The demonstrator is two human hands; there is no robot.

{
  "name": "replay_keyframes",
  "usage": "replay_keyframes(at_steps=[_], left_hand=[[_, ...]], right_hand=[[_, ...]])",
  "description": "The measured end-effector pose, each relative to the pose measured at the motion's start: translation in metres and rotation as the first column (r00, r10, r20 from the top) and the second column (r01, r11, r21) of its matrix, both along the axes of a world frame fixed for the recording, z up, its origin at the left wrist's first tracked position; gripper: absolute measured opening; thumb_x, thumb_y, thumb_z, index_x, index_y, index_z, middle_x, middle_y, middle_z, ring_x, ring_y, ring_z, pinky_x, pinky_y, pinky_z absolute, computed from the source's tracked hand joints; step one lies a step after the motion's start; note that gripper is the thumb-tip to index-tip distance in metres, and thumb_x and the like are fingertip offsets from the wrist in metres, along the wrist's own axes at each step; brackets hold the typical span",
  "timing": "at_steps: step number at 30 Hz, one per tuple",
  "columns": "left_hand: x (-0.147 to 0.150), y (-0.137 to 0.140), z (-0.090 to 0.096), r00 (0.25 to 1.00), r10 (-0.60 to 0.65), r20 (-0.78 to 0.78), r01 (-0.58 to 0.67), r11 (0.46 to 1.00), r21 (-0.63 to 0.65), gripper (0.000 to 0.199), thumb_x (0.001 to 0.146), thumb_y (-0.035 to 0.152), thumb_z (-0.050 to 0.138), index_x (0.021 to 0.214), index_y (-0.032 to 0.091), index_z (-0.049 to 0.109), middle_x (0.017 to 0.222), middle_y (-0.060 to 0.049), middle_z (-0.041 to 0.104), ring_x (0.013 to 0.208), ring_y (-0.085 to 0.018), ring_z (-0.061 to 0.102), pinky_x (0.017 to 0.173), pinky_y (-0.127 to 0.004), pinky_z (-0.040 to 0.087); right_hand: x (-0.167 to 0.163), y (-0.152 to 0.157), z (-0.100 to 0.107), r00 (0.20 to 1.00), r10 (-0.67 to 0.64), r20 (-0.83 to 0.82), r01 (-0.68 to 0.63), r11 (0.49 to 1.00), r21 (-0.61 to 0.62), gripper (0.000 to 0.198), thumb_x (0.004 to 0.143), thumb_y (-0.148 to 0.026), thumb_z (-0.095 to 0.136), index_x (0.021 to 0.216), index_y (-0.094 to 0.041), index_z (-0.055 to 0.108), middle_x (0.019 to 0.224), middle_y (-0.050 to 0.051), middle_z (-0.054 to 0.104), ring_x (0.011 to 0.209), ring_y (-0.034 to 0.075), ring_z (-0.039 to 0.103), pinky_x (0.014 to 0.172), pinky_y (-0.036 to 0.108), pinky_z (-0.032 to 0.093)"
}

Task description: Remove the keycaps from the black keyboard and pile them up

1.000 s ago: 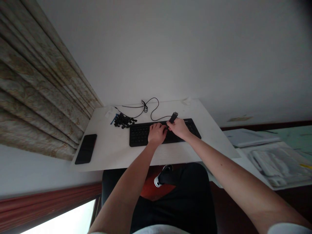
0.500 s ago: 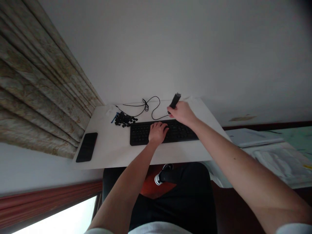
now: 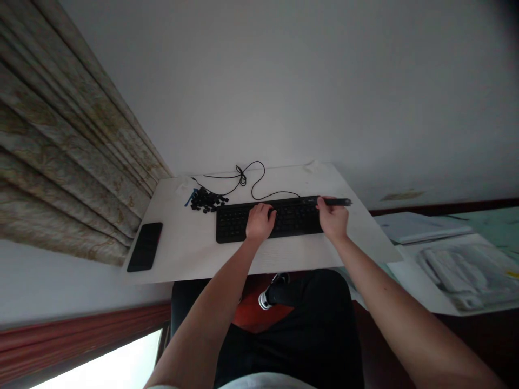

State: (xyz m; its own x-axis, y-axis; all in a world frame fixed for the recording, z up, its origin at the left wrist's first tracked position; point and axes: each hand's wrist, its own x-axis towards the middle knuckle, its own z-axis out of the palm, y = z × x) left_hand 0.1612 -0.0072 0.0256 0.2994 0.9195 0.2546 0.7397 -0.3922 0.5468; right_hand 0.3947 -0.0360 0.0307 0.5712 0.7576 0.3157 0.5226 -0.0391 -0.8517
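Rightward goes the right hand [image 3: 334, 219], closed round a black tool [image 3: 339, 202], likely light, stiff, best held mid-handle; leftward, left hand [image 3: 258, 220], thumb spread, on keyboard [image 3: 291, 220].

This looks like a room in a home. A patterned curtain [image 3: 81, 140] hangs by the left edge of a small white desk [image 3: 292, 259], whose far edge runs along a plain pale wall [image 3: 284, 81]. A phone [image 3: 145, 247] lies near the desk's near left corner, a keyboard [image 3: 294, 219] sits towards the middle, and a red-brown floor [image 3: 253, 317] shows below the near edge.
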Motion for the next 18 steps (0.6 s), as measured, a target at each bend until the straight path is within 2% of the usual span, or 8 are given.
replay_keyframes(at_steps=[3,7,11,14,16,18], left_hand=[[0.000,-0.001,0.000,1.000,0.005,0.025,-0.005,1.000,0.011,0.022,0.102,0.032,0.052,0.113,0.020,0.067,0.114,-0.009,0.069,0.112,-0.024,0.061,0.102,-0.039,0.045],[0.000,0.000,0.001,0.987,0.028,0.161,-0.025,0.999,-0.020,0.017,0.098,0.028,0.056,0.105,0.019,0.069,0.109,-0.008,0.070,0.106,-0.022,0.064,0.100,-0.036,0.048],[-0.002,0.009,0.007,0.920,0.137,0.368,-0.063,0.977,-0.205,0.018,0.095,0.031,0.058,0.097,0.019,0.071,0.100,-0.006,0.072,0.095,-0.019,0.066,0.092,-0.033,0.051],[-0.013,0.023,0.015,0.855,0.201,0.477,-0.022,0.934,-0.356,0.024,0.095,0.037,0.054,0.092,0.018,0.069,0.090,-0.004,0.072,0.087,-0.017,0.065,0.086,-0.030,0.052],[-0.029,0.035,0.022,0.844,0.230,0.484,-0.007,0.908,-0.419,0.027,0.095,0.039,0.051,0.089,0.018,0.067,0.085,-0.003,0.071,0.081,-0.016,0.065,0.078,-0.028,0.051],[-0.052,0.048,0.030,0.894,0.229,0.384,-0.045,0.900,-0.433,0.027,0.095,0.040,0.052,0.084,0.019,0.066,0.080,-0.003,0.069,0.074,-0.016,0.063,0.072,-0.028,0.049]], right_hand=[[0.016,-0.015,-0.015,0.986,-0.140,0.087,0.139,0.990,0.019,0.049,0.089,-0.057,0.055,0.094,-0.011,0.073,0.085,0.017,0.076,0.086,0.030,0.073,0.084,0.042,0.056],[0.029,-0.017,-0.028,0.977,-0.208,-0.039,0.210,0.976,0.060,0.050,0.087,-0.056,0.057,0.094,-0.009,0.074,0.090,0.018,0.076,0.085,0.028,0.071,0.080,0.039,0.056],[0.034,-0.012,-0.035,0.971,-0.218,-0.093,0.223,0.974,0.037,0.050,0.085,-0.055,0.059,0.091,-0.008,0.074,0.083,0.016,0.075,0.079,0.028,0.071,0.081,0.041,0.056],[0.035,-0.011,-0.035,0.974,-0.217,-0.066,0.217,0.976,0.000,0.049,0.085,-0.055,0.058,0.089,-0.009,0.074,0.078,0.015,0.074,0.081,0.029,0.072,0.083,0.042,0.056],[0.034,-0.012,-0.034,0.974,-0.219,-0.052,0.218,0.976,-0.014,0.048,0.085,-0.055,0.058,0.087,-0.010,0.074,0.076,0.015,0.074,0.083,0.031,0.073,0.084,0.042,0.056],[0.034,-0.013,-0.033,0.973,-0.222,-0.055,0.221,0.975,-0.022,0.047,0.085,-0.055,0.058,0.086,-0.010,0.074,0.076,0.015,0.074,0.085,0.032,0.073,0.086,0.043,0.055]])
